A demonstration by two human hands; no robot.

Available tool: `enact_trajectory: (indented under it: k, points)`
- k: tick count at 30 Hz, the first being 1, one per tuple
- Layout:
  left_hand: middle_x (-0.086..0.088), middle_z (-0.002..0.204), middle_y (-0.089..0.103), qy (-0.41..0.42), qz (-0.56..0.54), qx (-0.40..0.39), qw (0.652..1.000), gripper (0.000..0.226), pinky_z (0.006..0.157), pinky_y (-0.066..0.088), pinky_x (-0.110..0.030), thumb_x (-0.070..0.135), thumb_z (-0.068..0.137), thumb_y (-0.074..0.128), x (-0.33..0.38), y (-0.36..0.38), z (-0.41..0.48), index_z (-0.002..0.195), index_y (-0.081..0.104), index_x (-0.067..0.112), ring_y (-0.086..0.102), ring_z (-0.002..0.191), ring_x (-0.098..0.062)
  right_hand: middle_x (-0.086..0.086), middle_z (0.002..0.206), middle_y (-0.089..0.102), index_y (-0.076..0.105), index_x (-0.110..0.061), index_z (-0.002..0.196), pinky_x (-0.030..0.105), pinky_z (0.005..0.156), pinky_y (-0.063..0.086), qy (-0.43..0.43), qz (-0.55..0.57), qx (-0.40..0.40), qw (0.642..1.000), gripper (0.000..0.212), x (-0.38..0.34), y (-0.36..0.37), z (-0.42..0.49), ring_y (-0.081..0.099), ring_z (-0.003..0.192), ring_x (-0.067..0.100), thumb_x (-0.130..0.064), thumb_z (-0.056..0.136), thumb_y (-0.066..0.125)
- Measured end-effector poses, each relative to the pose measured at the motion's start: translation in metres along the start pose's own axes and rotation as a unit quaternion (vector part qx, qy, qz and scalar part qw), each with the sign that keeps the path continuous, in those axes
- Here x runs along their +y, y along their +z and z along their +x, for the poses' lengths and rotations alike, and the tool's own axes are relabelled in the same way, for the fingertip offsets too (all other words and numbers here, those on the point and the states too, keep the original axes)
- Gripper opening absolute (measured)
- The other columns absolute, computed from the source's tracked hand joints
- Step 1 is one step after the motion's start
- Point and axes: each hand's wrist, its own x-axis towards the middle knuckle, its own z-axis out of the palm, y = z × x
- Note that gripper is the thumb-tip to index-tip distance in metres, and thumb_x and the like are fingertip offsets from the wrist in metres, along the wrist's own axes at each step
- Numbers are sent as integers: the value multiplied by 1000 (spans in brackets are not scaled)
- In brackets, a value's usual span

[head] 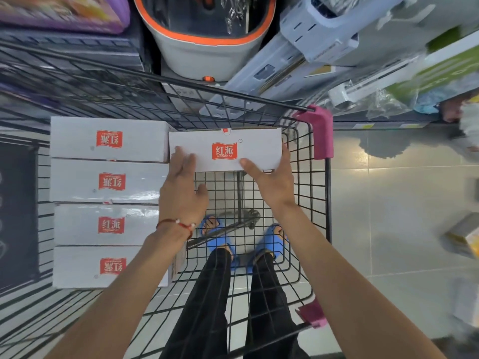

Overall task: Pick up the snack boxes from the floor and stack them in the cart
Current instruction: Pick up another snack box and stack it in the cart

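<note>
A white snack box (254,145) with a red logo lies at the far right of the black wire cart (327,203). My left hand (181,185) touches the box's near left corner with straight fingers. My right hand (272,177) lies against its near right corner, thumb flat on the lid and fingers straight along the right side. Several matching snack boxes (108,182) fill the cart's left side in a row from far to near. The cart's right side nearer to me shows only bare wire mesh.
Past the cart's far rim stand a white and orange appliance (207,47) and shelves of packaged goods (337,47). Grey tiled floor (388,216) runs along the right, with a yellow package (464,237) at its edge. My legs and blue slippers show through the mesh.
</note>
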Motion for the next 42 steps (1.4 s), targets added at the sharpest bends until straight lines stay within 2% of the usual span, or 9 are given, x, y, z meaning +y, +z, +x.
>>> enact_trajectory:
  k: [3, 8, 14, 20, 25, 31, 36, 39, 42]
  points:
    - [-4, 168, -8, 22, 27, -29, 999, 77, 125, 19, -42, 16, 97, 58, 8, 6, 6, 159, 13, 10, -5, 155, -24, -10, 134, 65, 40, -28, 153, 29, 112, 48, 15, 16, 21, 1000, 93, 0, 4, 4, 60, 127, 8, -35, 76, 92]
    - [-6, 168, -13, 45, 30, -30, 998, 78, 126, 8, -45, 16, 98, 55, 7, 4, 20, 160, 8, 9, -13, 154, -25, -9, 132, 68, 44, -25, 150, 23, 106, 51, 3, 40, 38, 998, 83, 1, 8, 2, 63, 122, 4, -30, 81, 90]
    - [-4, 168, -14, 48, 26, -20, 998, 79, 126, 16, -45, 17, 99, 54, -6, 7, 22, 160, 5, 13, -14, 154, -23, -13, 139, 64, 36, -31, 156, 42, 114, 49, -16, 2, 8, 1000, 92, 3, 11, 3, 59, 131, 7, -50, 80, 85]
    - [-2, 168, -9, 35, 13, -7, 999, 74, 125, 17, -41, 22, 99, 54, 3, 4, 23, 160, 12, 15, -10, 155, -21, -8, 138, 64, 44, -18, 153, 19, 102, 51, -31, 23, 13, 999, 60, -5, 1, -13, 62, 123, 4, -9, 99, 68]
    - [2, 169, 4, 31, -40, 9, 999, 64, 119, 11, -28, 20, 100, 54, 10, -1, -1, 158, 26, 21, -1, 156, -18, -21, 128, 58, 47, -16, 150, 4, 84, 49, 17, 62, 10, 998, 51, -16, -13, -49, 63, 111, 0, -4, 102, 62]
    - [0, 159, 35, 56, -122, 20, 991, 55, 119, 23, -26, 12, 96, 57, 40, -1, -63, 149, 45, 19, 30, 147, -17, -1, 127, 70, 66, -12, 130, 12, 93, 50, -24, 72, 53, 996, 31, -29, -58, -114, 65, 106, 1, -3, 101, 62]
    - [3, 147, 49, 94, -135, 11, 986, 48, 111, 24, -19, 10, 95, 58, 89, 0, -128, 142, 53, 19, 42, 134, -10, -4, 108, 75, 71, -13, 119, 14, 87, 51, -57, 124, 87, 987, 24, -30, -116, -172, 70, 101, 7, 0, 100, 63]
    - [5, 142, 53, 122, -136, 10, 983, 46, 110, 29, -20, 9, 94, 60, 122, 4, -168, 139, 57, 19, 46, 128, -8, 1, 104, 74, 70, -15, 113, 17, 80, 52, -67, 159, 109, 979, 26, -20, -154, -202, 71, 100, 24, 4, 99, 60]
    - [10, 136, 54, 154, -151, 1, 977, 42, 113, 38, -33, 10, 96, 60, 155, 11, -213, 137, 58, 21, 47, 123, -2, 6, 107, 74, 70, -17, 114, 21, 78, 53, -63, 194, 129, 970, 31, -4, -196, -233, 71, 102, 30, 6, 98, 57]
